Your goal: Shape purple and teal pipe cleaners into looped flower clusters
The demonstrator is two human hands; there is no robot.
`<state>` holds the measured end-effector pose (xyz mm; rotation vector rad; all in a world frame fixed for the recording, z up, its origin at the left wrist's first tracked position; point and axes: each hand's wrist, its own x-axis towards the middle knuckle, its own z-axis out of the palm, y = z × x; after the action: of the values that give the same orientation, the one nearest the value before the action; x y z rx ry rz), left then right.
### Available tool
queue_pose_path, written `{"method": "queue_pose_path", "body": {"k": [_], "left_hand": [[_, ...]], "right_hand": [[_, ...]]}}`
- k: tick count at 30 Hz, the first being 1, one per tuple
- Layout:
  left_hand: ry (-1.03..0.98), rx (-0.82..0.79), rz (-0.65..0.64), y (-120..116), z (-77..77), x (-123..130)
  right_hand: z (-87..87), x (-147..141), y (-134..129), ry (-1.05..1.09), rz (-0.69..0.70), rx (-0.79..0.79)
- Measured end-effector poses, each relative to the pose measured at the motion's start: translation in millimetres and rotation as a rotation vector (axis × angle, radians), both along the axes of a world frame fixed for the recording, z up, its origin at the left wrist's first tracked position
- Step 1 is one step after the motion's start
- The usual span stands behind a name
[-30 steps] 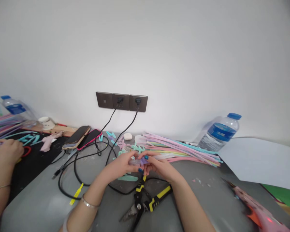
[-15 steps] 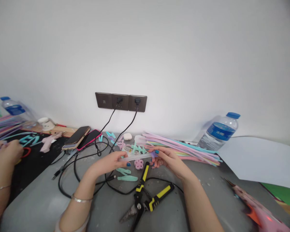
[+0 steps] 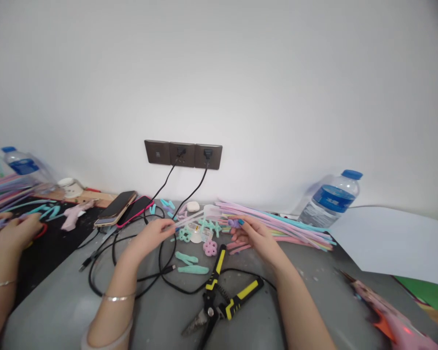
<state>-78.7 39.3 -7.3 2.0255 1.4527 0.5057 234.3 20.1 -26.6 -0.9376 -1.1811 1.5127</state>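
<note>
My left hand (image 3: 156,236) is closed on one end of a translucent whitish stick (image 3: 190,219), which slants up and right over the small pieces. My right hand (image 3: 253,233) pinches a small purple piece (image 3: 234,223) between thumb and fingers, apart from the stick. Between the hands lie a pink flower-shaped piece (image 3: 209,248) and mint-green shapes (image 3: 185,235). Two mint-green folded strips (image 3: 192,270) rest nearer to me. Yellow-and-black cutters (image 3: 219,301) lie with handles spread in front of my hands.
Pastel stems (image 3: 277,223) and a water bottle (image 3: 330,199) stand or lie at the right, by white paper (image 3: 390,240) and a pink glue gun (image 3: 390,316). Left are phones (image 3: 117,209), black cables (image 3: 113,253) and another person's hands (image 3: 12,231).
My left hand has moved left and up with the stick, whose right end has come away from my right hand. The purple piece stays in my right fingers.
</note>
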Motion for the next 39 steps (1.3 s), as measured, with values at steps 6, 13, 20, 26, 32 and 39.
{"method": "queue_pose_path", "body": {"k": [6,13,20,26,32,39], "left_hand": [[0.045,0.242,0.196,-1,0.5,20],[-0.635,-0.206,0.066,-19,1.1,77],[-0.850,-0.390,0.095,-26,-6.7,94],[-0.784,-0.233,0.007,-24,-7.3,91],[-0.605,-0.034,0.026,-27,-3.7,94],[-0.545,0.056,0.019,-28,-3.1,95]], "right_hand": [[-1.1,-28,-2,-0.076,0.033,0.083],[1.5,-45,-8,-0.126,0.029,0.258],[3.3,-45,-11,-0.394,-0.015,0.515],[1.1,-47,-12,-0.401,-0.057,0.484],[1.0,-52,-14,-0.169,-0.079,0.350],[4.2,-52,-10,-0.161,-0.045,0.295]]}}
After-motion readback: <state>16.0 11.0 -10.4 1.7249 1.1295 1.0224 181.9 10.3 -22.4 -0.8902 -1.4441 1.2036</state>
